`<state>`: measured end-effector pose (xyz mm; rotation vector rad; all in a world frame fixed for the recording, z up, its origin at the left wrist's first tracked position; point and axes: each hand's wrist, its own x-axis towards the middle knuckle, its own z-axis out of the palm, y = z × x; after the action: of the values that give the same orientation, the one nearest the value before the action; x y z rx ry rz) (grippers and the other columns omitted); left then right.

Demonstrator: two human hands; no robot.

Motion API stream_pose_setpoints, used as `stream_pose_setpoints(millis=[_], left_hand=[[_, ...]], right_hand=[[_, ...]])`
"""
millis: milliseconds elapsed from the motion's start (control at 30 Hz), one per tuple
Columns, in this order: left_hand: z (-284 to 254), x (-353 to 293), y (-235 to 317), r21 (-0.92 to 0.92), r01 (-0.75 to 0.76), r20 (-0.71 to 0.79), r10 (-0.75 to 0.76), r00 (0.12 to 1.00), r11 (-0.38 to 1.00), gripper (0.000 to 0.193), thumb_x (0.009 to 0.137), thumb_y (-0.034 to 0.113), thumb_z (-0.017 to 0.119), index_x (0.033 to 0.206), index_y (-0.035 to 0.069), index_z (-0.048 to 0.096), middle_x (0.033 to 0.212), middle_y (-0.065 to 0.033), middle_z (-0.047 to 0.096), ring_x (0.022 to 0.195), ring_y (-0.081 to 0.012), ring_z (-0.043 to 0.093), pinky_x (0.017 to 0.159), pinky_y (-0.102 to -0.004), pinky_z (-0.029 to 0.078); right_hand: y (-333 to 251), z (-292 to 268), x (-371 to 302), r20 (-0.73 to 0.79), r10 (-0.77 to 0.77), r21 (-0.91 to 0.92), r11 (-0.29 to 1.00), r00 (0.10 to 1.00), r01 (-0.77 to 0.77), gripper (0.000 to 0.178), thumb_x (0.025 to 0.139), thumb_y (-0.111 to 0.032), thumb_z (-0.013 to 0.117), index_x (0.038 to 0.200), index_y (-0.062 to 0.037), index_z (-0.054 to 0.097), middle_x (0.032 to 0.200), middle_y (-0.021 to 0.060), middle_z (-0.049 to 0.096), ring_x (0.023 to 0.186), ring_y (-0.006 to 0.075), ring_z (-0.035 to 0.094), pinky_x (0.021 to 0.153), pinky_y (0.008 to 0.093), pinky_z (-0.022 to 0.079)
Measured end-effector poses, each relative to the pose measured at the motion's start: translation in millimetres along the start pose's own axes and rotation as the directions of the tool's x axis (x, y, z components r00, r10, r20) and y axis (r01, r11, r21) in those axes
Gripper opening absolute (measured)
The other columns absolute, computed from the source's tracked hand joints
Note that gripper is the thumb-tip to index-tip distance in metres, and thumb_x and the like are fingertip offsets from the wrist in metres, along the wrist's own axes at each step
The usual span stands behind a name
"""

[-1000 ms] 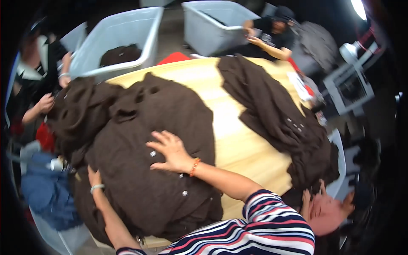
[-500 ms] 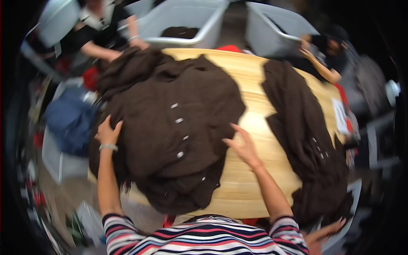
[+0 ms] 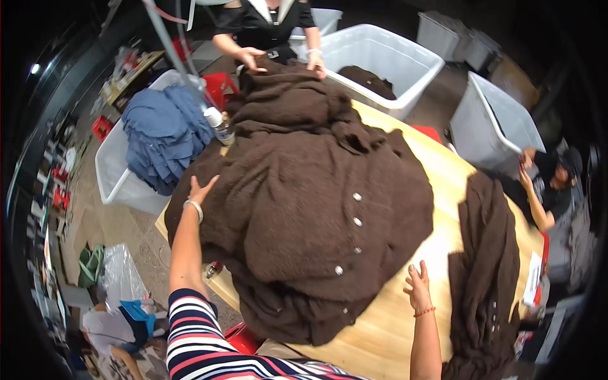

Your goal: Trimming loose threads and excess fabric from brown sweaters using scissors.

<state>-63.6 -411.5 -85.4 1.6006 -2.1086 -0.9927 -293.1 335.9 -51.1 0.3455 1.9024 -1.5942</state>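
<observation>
A dark brown buttoned garment (image 3: 304, 215), with a row of small pale fastenings, lies bunched over the table. My left hand (image 3: 201, 193) rests on its left side with fingers spread. Off the garment's lower right edge, my right hand (image 3: 419, 288) hovers over bare wood, fingers apart and holding nothing. At the far end, a co-worker's hands (image 3: 315, 63) are on more bunched brown cloth (image 3: 285, 95). Another brown garment (image 3: 487, 253) hangs along the table's right side, to the right of my right hand.
The light wooden table (image 3: 386, 329) reaches from my waist to the co-worker. Blue clothes (image 3: 166, 136) fill a bin on the left, beside a small bottle (image 3: 218, 125). Large pale bins (image 3: 405, 104) stand at the back. A seated person (image 3: 544, 190) is at the right.
The view has swung left, and the scene sits further right in it. My right hand has come away from the garment's right edge. My left hand stays at its left side.
</observation>
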Motion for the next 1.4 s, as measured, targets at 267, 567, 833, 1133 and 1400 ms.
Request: stream_pose_setpoints(millis=[267, 567, 833, 1133, 1400], left_hand=[[167, 56, -9, -0.582, 0.641, 0.778, 0.111, 0.619, 0.501, 0.076, 0.093, 0.063, 0.040, 0.139, 0.004, 0.046, 0.139, -0.0146, 0.050, 0.128, -0.0304, 0.045, 0.111, -0.0376, 0.032], [204, -47, 42, -0.631, 0.511, 0.755, 0.307, 0.580, 0.584, 0.070, 0.092, 0.053, 0.051, 0.141, 0.003, 0.041, 0.138, -0.0133, 0.051, 0.123, -0.0293, 0.050, 0.105, -0.0361, 0.038], [235, -52, 41, -0.718, -0.171, 0.465, 0.648, 0.603, 0.675, 0.068, 0.092, 0.029, 0.061, 0.146, 0.001, 0.030, 0.148, -0.0128, 0.036, 0.132, -0.0221, 0.037, 0.108, -0.0309, 0.032], [258, -93, 97, -0.396, -0.073, 0.662, 0.340, 0.668, 0.915, 0.077, 0.080, 0.052, 0.061, 0.135, 0.003, 0.038, 0.134, -0.0291, 0.048, 0.121, -0.0439, 0.049, 0.100, -0.0460, 0.041], [62, -158, 86, -0.157, -0.718, 0.158, 0.735, 0.659, 0.678, 0.046, 0.082, 0.024, 0.073, 0.120, 0.003, 0.056, 0.108, -0.0148, 0.062, 0.096, -0.0293, 0.059, 0.088, -0.0387, 0.046]], right_hand=[[-17, 60, 89, -0.001, -0.245, 0.289, 0.928, 0.969, 0.235, 0.056, 0.093, -0.026, 0.062, 0.140, -0.0073, 0.038, 0.136, 0.0096, 0.051, 0.118, 0.0240, 0.053, 0.097, 0.0392, 0.047], [8, 53, 78, 0.094, -0.144, 0.247, 0.962, 0.985, 0.117, 0.034, 0.096, -0.017, 0.055, 0.128, -0.0068, 0.053, 0.122, 0.0083, 0.062, 0.107, 0.0266, 0.062, 0.089, 0.0412, 0.054], [36, 5, 86, -0.020, -0.017, 0.077, 0.997, 1.000, 0.019, 0.038, 0.097, -0.019, 0.050, 0.133, -0.0063, 0.050, 0.126, 0.0088, 0.060, 0.109, 0.0266, 0.060, 0.093, 0.0398, 0.051], [60, -45, 74, -0.262, -0.031, -0.051, 0.999, 0.965, 0.018, 0.042, 0.096, -0.018, 0.053, 0.135, -0.0028, 0.048, 0.121, 0.0085, 0.062, 0.102, 0.0229, 0.062, 0.086, 0.0334, 0.051], [67, -62, 37, -0.415, -0.197, -0.189, 0.974, 0.888, 0.128, 0.042, 0.093, -0.013, 0.059, 0.132, -0.0004, 0.050, 0.112, 0.0093, 0.064, 0.089, 0.0166, 0.064, 0.074, 0.0271, 0.052]])
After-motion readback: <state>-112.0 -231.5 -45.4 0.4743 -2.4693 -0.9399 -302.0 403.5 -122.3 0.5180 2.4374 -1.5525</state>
